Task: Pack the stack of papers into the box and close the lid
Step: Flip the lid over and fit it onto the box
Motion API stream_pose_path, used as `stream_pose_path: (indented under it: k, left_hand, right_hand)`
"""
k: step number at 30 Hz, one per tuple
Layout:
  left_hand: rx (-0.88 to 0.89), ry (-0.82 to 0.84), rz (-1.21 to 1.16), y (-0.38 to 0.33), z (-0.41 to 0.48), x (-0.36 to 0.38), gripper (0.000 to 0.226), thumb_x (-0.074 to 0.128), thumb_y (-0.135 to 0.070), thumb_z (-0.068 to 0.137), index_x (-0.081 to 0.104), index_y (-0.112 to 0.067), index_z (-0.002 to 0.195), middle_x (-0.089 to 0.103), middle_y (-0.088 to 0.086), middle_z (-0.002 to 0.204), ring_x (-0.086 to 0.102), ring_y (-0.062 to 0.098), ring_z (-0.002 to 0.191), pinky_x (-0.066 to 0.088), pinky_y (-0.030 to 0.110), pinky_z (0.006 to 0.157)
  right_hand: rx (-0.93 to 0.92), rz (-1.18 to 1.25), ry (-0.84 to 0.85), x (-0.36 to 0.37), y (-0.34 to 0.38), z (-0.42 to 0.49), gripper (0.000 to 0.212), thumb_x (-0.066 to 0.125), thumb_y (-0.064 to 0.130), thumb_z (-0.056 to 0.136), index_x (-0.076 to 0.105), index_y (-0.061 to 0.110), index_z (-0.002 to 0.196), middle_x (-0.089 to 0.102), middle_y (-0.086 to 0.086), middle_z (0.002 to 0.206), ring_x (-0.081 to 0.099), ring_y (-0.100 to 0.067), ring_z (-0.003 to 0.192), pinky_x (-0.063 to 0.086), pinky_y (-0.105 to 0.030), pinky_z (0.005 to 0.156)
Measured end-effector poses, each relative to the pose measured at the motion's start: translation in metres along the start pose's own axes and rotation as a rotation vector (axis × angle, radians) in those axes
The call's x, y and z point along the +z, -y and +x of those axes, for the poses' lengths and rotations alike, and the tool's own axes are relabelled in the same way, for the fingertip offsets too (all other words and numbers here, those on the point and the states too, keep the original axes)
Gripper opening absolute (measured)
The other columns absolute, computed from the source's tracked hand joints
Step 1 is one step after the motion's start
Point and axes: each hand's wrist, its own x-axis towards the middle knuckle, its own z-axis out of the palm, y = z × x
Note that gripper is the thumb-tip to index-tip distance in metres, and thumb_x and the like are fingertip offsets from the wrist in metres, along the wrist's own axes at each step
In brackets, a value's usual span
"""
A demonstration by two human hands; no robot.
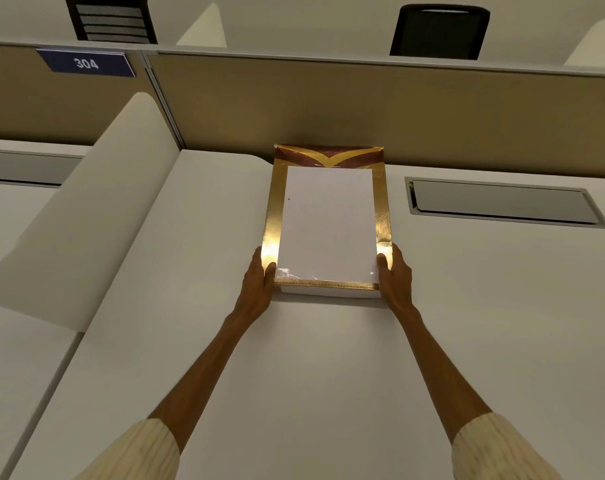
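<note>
Gold box [381, 216] sits on the white desk [225, 341], far end against the tan partition [363, 105]. Stack of papers [327, 223] already lies inside, flat, white top sheet showing, gold rim visible on all four sides. Lid [328, 156], brown with a gold chevron, stands open at the far end, leaning toward the partition. A white edge shows under the near rim; cannot tell whether it is the box's own base or something beneath.

Risks, as judged:
- Papers sit nearer the right wall than the left. If a corner rides up on the rim, the lid will likely catch and crease the top sheets.
- Lid hinge is at the far end, tight to the partition. Swinging it down while the box is jammed there could scrape or buckle the flap; sliding the box nearer first seems safer.
- Glossy foil walls look slippery; a side squeeze may let the box skid if pulled quickly.

Hand pose:
- Both arms stretched forward, forearms bare, cream knit sleeves pushed back.
- Left hand [263, 271] clasps the near left corner, thumb over the rim, fingers down the outer wall.
- Right hand [394, 271] mirrors it at the near right corner, thumb touching the paper's edge.
- Both grasping the box, not the papers.
</note>
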Motion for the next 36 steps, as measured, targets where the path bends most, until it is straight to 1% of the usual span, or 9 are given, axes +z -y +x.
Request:
stream_pose_path:
  k: [3, 7, 13, 18, 22, 25, 28, 31, 36]
  left_hand:
    - [-0.006, -0.013, 0.008, 0.001, 0.014, 0.002, 0.056, 0.034, -0.023, 0.106, 0.014, -0.005, 0.156, 0.023, 0.014, 0.163, 0.024, 0.029, 0.151, 0.018, 0.039, 0.124]
    - [-0.051, -0.062, -0.002, -0.009, 0.046, 0.004, 0.052, 0.033, -0.016, 0.106, 0.020, -0.004, 0.155, 0.045, 0.034, 0.144, 0.047, 0.050, 0.131, 0.038, 0.054, 0.114]
    - [-0.017, -0.130, 0.071, -0.014, 0.070, 0.004, 0.046, 0.035, -0.012, 0.106, 0.034, 0.001, 0.150, 0.060, 0.034, 0.123, 0.060, 0.046, 0.115, 0.049, 0.048, 0.105]
    - [0.018, -0.149, 0.079, -0.026, 0.097, -0.007, 0.033, 0.039, -0.014, 0.105, 0.055, 0.006, 0.125, 0.067, 0.032, 0.103, 0.065, 0.037, 0.087, 0.054, 0.042, 0.090]
    - [-0.017, -0.200, 0.093, -0.038, 0.127, -0.012, 0.034, 0.042, -0.014, 0.104, 0.061, 0.012, 0.116, 0.068, 0.027, 0.086, 0.063, 0.034, 0.073, 0.055, 0.042, 0.075]
    - [-0.054, -0.256, 0.052, -0.046, 0.154, -0.016, 0.031, 0.046, -0.016, 0.102, 0.064, -0.001, 0.081, 0.064, 0.020, 0.074, 0.058, 0.025, 0.068, 0.048, 0.029, 0.065]
    - [-0.113, -0.272, -0.005, -0.051, 0.184, -0.018, 0.031, 0.051, -0.021, 0.100, 0.070, 0.001, 0.088, 0.069, 0.020, 0.083, 0.063, 0.023, 0.075, 0.052, 0.027, 0.075]
    - [-0.177, -0.304, -0.017, -0.059, 0.211, -0.018, 0.035, 0.055, -0.027, 0.098, 0.072, 0.000, 0.111, 0.074, 0.017, 0.110, 0.070, 0.030, 0.097, 0.054, 0.034, 0.092]
    - [-0.296, -0.411, 0.002, -0.061, 0.234, -0.016, 0.034, 0.062, -0.033, 0.094, 0.072, -0.008, 0.116, 0.073, 0.010, 0.120, 0.070, 0.030, 0.107, 0.054, 0.039, 0.097]
  right_hand:
    - [-0.011, -0.027, -0.006, 0.001, -0.002, 0.006, 0.047, 0.043, 0.024, 0.102, 0.037, 0.002, 0.144, 0.061, -0.022, 0.129, 0.061, -0.037, 0.115, 0.044, -0.034, 0.097]
    - [-0.006, -0.067, 0.057, 0.002, -0.007, 0.015, 0.052, 0.041, 0.025, 0.103, 0.027, 0.007, 0.149, 0.045, -0.018, 0.147, 0.048, -0.037, 0.131, 0.038, -0.041, 0.109]
    - [-0.083, -0.116, 0.137, 0.001, -0.003, 0.032, 0.061, 0.040, 0.024, 0.103, 0.009, 0.014, 0.154, 0.018, -0.009, 0.161, 0.027, -0.032, 0.146, 0.025, -0.043, 0.117]
    - [-0.029, -0.116, 0.105, 0.006, 0.023, 0.067, 0.062, 0.039, 0.039, 0.102, 0.015, 0.016, 0.154, 0.027, -0.009, 0.159, 0.033, -0.034, 0.143, 0.025, -0.048, 0.116]
    - [-0.014, -0.015, -0.083, 0.009, 0.048, 0.099, 0.039, 0.044, 0.030, 0.101, 0.057, 0.004, 0.127, 0.066, -0.019, 0.119, 0.066, -0.030, 0.102, 0.049, -0.045, 0.099]
    - [0.112, 0.202, -0.224, 0.009, 0.063, 0.127, 0.027, 0.054, 0.024, 0.097, 0.068, 0.003, 0.088, 0.063, -0.014, 0.076, 0.059, -0.016, 0.068, 0.057, -0.038, 0.080]
    - [0.239, 0.257, -0.195, 0.007, 0.070, 0.161, 0.019, 0.062, 0.029, 0.092, 0.068, 0.013, 0.083, 0.060, 0.002, 0.071, 0.061, -0.015, 0.073, 0.053, -0.027, 0.073]
    - [0.302, 0.260, -0.249, 0.011, 0.077, 0.184, 0.035, 0.069, 0.033, 0.087, 0.069, 0.006, 0.110, 0.074, -0.008, 0.100, 0.070, -0.023, 0.095, 0.057, -0.036, 0.088]
    - [0.380, 0.255, -0.311, 0.024, 0.076, 0.204, 0.040, 0.069, 0.039, 0.086, 0.069, 0.004, 0.106, 0.073, -0.011, 0.098, 0.069, -0.022, 0.082, 0.057, -0.033, 0.081]
